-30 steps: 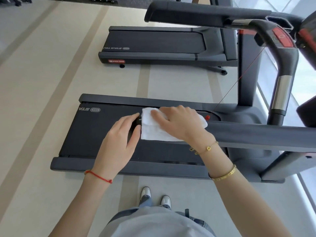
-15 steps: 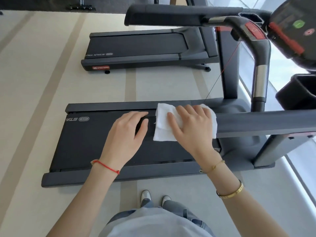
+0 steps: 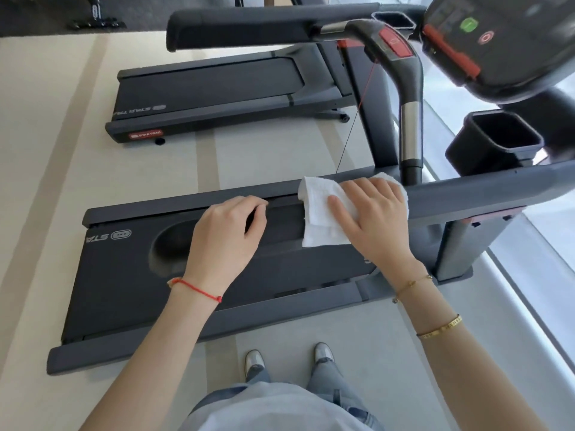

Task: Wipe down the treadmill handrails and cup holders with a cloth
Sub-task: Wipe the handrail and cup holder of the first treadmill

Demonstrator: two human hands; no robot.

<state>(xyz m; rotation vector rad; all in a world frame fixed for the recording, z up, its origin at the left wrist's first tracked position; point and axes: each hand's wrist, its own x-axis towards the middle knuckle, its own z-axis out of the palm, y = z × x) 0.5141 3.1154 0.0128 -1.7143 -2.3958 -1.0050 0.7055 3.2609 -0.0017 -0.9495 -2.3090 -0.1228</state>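
Note:
A white cloth (image 3: pixel 320 213) is draped over the dark grey near handrail (image 3: pixel 482 194) of the treadmill. My right hand (image 3: pixel 376 219) lies flat on the cloth and presses it onto the rail. To its left, my left hand (image 3: pixel 224 237) rests on the same rail with its fingers curled over the far edge. The far handrail (image 3: pixel 249 26) runs along the top of the view. One square black cup holder (image 3: pixel 497 138) sits just beyond the near rail at the right, and a second cup holder (image 3: pixel 393 18) sits by the far rail.
The console (image 3: pixel 497 42) with red and green buttons hangs at the top right, and a curved grip bar (image 3: pixel 410 88) drops in front of it. Below the rails lies the treadmill deck (image 3: pixel 124 290). A second treadmill (image 3: pixel 211 88) stands behind. A window (image 3: pixel 544 275) runs along the right.
My right hand has slid the cloth to the right along the near handrail, toward the console end. My left hand has followed along the rail.

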